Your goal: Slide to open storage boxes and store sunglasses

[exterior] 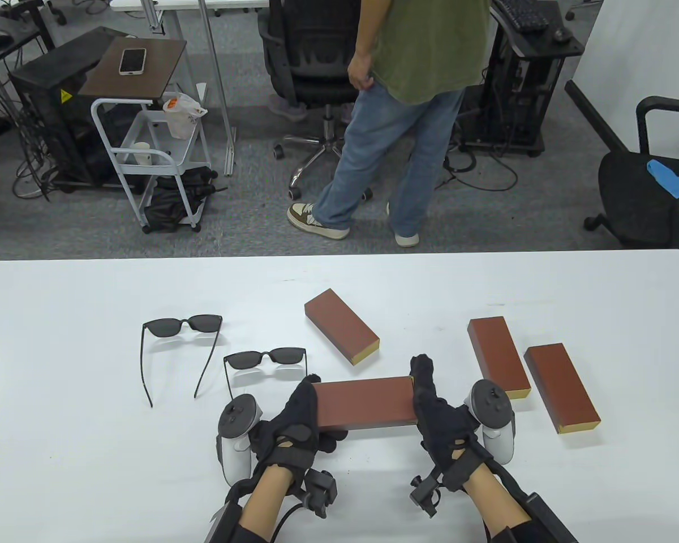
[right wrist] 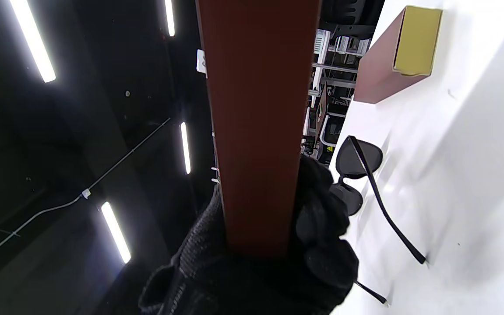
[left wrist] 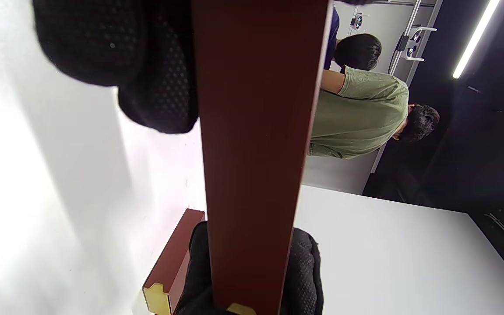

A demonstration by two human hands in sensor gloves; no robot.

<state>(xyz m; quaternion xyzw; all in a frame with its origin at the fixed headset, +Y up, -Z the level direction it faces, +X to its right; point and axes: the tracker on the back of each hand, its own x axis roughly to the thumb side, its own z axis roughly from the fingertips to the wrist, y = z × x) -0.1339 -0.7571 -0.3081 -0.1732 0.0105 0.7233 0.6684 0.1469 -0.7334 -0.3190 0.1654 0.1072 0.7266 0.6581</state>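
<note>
Barely starting: left hand and right hand are gripping the closed long brown-red sliding box by its ends, both black sunglasses pairs lying unstored on the white surface, three other boxes sitting shut

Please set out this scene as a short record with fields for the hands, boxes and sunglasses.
held box: brown box, lifted, one end in each hand
left hand: grips its left end
right hand: grips its right end
other boxes: three, shut, on the table
sunglasses: two pairs, unfolded, left of the boxes
</note>
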